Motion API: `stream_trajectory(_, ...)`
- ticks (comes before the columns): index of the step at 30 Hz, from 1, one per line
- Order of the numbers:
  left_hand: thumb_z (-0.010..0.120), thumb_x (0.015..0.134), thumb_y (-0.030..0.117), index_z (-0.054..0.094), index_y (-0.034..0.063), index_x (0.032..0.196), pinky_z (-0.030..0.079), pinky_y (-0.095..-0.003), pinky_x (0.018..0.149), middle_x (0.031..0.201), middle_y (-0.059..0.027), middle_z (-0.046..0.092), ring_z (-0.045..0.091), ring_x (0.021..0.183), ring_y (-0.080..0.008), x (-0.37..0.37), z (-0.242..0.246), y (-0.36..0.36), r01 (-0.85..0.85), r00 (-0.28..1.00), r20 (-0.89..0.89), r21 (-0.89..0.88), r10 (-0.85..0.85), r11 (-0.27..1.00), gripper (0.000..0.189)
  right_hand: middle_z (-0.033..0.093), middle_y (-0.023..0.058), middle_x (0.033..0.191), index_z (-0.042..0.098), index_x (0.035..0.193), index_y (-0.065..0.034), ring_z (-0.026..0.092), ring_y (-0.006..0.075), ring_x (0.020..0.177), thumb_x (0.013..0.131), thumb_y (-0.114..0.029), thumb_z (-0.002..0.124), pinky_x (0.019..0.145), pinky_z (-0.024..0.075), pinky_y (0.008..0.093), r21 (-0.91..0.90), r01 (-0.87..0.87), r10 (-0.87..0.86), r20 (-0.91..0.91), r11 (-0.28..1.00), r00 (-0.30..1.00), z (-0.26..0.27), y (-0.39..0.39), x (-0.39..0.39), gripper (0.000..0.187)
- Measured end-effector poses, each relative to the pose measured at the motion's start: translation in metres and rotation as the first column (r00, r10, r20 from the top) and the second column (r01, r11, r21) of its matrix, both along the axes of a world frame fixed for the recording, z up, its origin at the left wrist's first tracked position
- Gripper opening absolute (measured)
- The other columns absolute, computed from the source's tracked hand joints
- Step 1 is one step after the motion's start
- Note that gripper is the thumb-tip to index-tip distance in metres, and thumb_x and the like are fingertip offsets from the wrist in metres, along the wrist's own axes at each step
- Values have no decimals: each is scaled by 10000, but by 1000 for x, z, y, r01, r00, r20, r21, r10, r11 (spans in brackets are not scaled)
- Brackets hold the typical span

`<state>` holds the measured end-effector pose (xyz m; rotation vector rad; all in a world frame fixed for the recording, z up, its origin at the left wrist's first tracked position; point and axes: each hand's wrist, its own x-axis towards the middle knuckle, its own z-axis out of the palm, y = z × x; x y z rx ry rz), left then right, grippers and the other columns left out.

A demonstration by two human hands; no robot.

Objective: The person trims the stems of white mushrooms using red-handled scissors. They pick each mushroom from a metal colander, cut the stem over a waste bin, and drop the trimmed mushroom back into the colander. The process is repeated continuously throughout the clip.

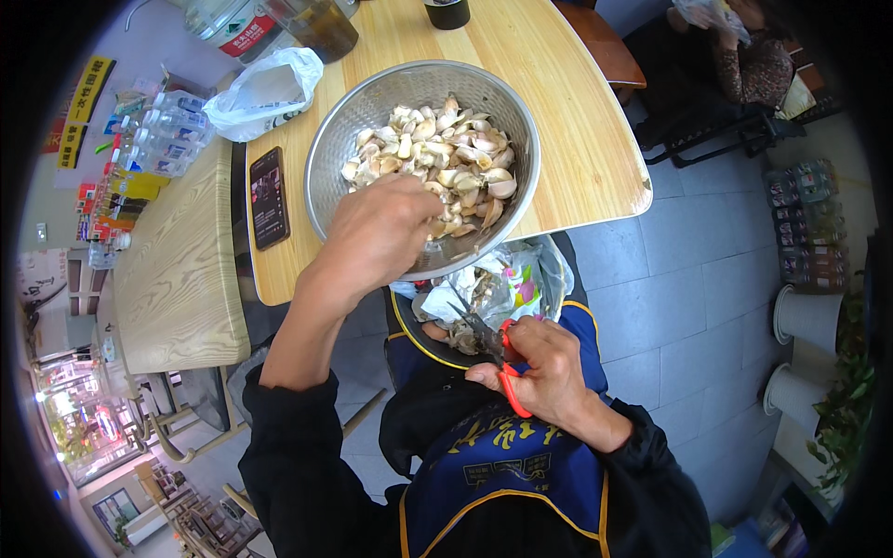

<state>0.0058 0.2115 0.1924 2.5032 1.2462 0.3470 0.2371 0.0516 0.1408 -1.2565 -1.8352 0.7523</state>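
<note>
A round stainless steel bowl (527,181) at the table's edge holds many unpeeled garlic cloves (446,150). My left hand (384,227) reaches over the bowl's near left rim, its fingertips down at the cloves; whether a clove is between them is hidden. My right hand (548,366) holds red-handled scissors (508,370) by the handles, their blades parted and pointing up-left. Below the blades, a bin with a plastic liner (568,275) stands between my legs, holding papery scraps, white tissue and a colourful wrapper.
On the wooden table (579,139) lie a phone (269,199) and a white plastic bag (300,70); a pitcher of brown liquid (324,31) and a dark container (447,12) stand farther back. A second table (181,279) is at left. A person (757,66) sits at upper right.
</note>
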Motion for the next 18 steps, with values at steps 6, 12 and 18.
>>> stream_trajectory(6,756,861,85,767,53,980,560,-454,849,968,-123,714,704,974,-344,4,0,6,14,994,-107,-99,-25,995,124,572,109,668,588,719,-28,600,335,577,740,-429,985,556,470,430,-43,-1,0,-33,999,999,-3,-1,-2,564)
stream_trajectory(12,785,838,143,760,53,957,558,-457,839,964,-100,704,704,971,-335,6,2,6,39,995,-84,-124,-50,991,151,482,115,649,509,703,-17,494,319,580,769,-384,988,549,401,415,-15,19,-20,-72,1000,997,-4,-1,-2,607)
stream_trajectory(18,765,816,111,769,45,976,559,-443,794,917,-120,687,702,904,-325,5,-4,8,58,994,-87,-62,-64,996,173,480,120,651,510,708,-15,491,325,582,765,-404,983,552,403,421,-65,20,-26,-84,998,996,-3,-2,-6,615)
